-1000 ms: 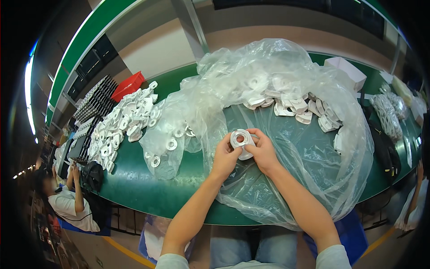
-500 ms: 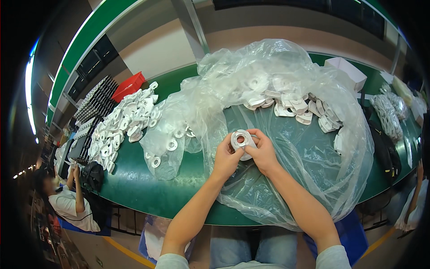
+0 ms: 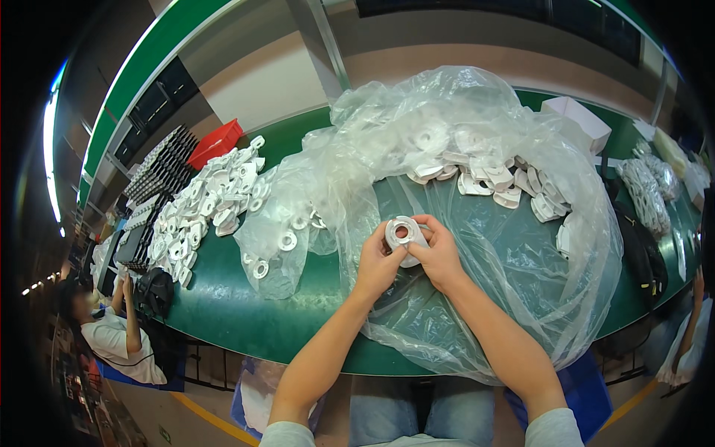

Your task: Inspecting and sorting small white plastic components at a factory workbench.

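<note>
Two-handed, holding the ring (image 3: 413, 235) clamped between the fingers of left hand (image 3: 377, 261) and right hand (image 3: 439, 257). Best to press evenly with both thumbs, keep the hole facing up, and avoid snagging the bag (image 3: 447, 93) beyond the fingertips.

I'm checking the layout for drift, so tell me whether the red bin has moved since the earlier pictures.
No. The red bin shows no visible shift in any direction against the green table.
</note>
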Motion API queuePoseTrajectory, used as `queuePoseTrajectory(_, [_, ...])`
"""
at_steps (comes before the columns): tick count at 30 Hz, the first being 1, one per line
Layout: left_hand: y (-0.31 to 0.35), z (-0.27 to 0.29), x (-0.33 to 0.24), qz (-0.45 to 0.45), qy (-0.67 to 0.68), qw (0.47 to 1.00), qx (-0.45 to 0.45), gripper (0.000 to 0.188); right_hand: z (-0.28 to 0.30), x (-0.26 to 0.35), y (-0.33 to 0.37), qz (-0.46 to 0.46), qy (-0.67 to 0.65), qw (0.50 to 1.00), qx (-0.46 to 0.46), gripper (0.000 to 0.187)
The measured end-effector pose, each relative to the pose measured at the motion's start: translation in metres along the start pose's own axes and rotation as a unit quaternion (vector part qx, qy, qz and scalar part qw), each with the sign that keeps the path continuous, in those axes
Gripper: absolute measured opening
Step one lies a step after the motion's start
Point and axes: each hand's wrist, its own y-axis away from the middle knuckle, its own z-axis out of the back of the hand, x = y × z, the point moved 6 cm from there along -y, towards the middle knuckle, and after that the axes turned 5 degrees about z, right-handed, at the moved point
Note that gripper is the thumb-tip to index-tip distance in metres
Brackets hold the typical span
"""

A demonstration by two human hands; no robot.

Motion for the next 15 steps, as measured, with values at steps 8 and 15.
queuePoseTrajectory(8, [0.0, 0.028, -0.022, -0.074, -0.211, 0.973, -0.053, 0.023, -0.002, -0.015, -0.007, -0.001, 0.016, 0.998, 0.052, 0.03])
queuePoseTrajectory(15, [0.075, 0.064, -0.061, -0.06, -0.28, 0.951, -0.118, 0.015, -0.008, -0.002, 0.004, -0.121, -0.094, 0.983, 0.1, 0.036])
